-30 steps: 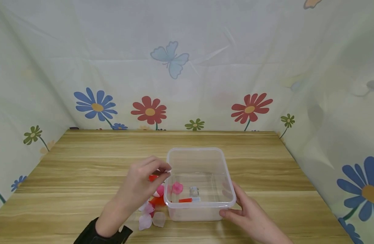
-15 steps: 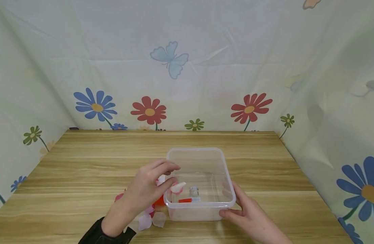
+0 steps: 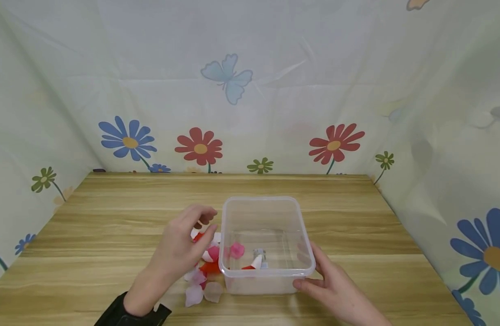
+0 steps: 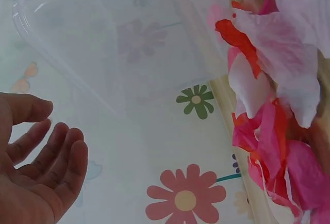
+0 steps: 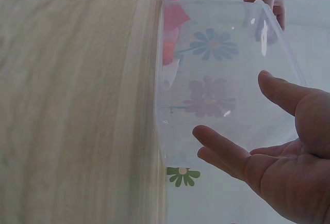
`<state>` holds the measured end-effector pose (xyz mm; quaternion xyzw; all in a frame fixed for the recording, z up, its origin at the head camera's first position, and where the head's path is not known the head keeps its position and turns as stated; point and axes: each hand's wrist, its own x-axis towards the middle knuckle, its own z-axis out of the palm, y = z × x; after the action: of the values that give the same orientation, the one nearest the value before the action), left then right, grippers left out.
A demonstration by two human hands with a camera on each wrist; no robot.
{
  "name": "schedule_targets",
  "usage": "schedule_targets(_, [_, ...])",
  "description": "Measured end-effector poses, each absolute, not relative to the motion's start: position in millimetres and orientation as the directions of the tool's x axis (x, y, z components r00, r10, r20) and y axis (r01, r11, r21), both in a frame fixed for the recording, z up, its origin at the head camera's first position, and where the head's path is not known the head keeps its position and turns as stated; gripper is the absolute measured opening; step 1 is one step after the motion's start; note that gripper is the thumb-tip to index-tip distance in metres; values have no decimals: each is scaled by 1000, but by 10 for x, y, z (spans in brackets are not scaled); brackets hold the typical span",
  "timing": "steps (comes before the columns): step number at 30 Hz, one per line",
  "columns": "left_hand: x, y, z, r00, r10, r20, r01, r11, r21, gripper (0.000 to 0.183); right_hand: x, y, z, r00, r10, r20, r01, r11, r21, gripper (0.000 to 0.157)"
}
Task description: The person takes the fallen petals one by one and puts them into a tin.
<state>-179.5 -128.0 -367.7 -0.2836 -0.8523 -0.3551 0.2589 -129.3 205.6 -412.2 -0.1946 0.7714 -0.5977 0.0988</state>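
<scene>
Petals, well clear of the desk's back edge, could scatter if brushed; left hand loose, empty; right hand straight-fingered against plastic box.

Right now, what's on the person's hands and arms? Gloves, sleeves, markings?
Left hand: ungloved, with a black cuff at the wrist and a small black tab sticking out beside it; sleeve or strap, can't tell. Right hand: ungloved, its visible forearm uncovered. No rings or markings show.

Left wrist view: petals, clear container cut off by edges.
</scene>
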Motion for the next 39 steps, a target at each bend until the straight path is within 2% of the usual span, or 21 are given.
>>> schedule_targets(5, [-1796, -1389, -3715, -760, 259, 596, 584, 674, 452, 30, -1301, 2054, -4120, -902, -422, 86, -193, 218, -957, 85])
schedule_targets(11, [-1795, -1477, -3749, -836, 264, 481, 495, 743, 451, 26, -1297, 2052, -4116, -903, -422, 85, -192, 217, -957, 85])
schedule_targets(15, [-1799, -1510, -3756, -889, 296, 348, 434, 787, 439, 22, -1299, 2054, -4109, -905, -419, 71, -177, 220, -959, 86])
schedule_targets(19, [-1793, -1529, -3755, -935, 325, 144, 355, 829, 432, 19, -1297, 2054, -4107, -907, -415, 71, -177, 223, -959, 86])
schedule_targets(23, [-1781, -1552, -3780, -920, 391, -18, 340, 822, 457, 19, -1294, 2052, -4110, -907, -415, 78, -183, 219, -959, 86])
schedule_targets(29, [-1779, -1586, -3841, -871, 486, -73, 402, 789, 465, 20, -1293, 2049, -4102, -907, -414, 79, -185, 223, -957, 85])
schedule_targets(34, [-1768, -1570, -3888, -862, 484, -153, 366, 801, 474, 21, -1291, 2051, -4093, -909, -411, 73, -179, 227, -957, 85])
schedule_targets(39, [-1758, -1538, -3936, -855, 486, -180, 356, 803, 478, 22, -1286, 2050, -4101, -904, -418, 87, -197, 227, -954, 85])
